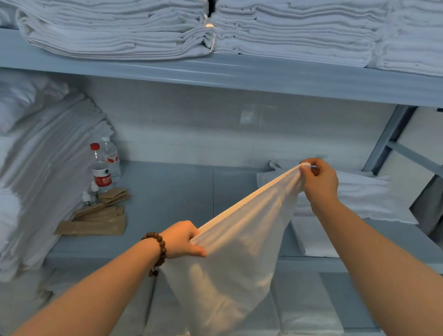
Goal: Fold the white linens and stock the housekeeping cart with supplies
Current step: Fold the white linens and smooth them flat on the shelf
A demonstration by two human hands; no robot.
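The blue-grey metal shelf unit [249,74] is carrying linen on each level in view. Its top board is bearing tall stacks of folded white towels [107,21], set side by side. On the middle board [165,190] a slumping pile of folded white sheets [29,166] is leaning at the left. Two clear plastic water bottles with red labels [101,169] are standing just beside it, with flat brown paper packets [97,219] lying fanned in front. Low folded white cloths [358,194] are resting at the right end.
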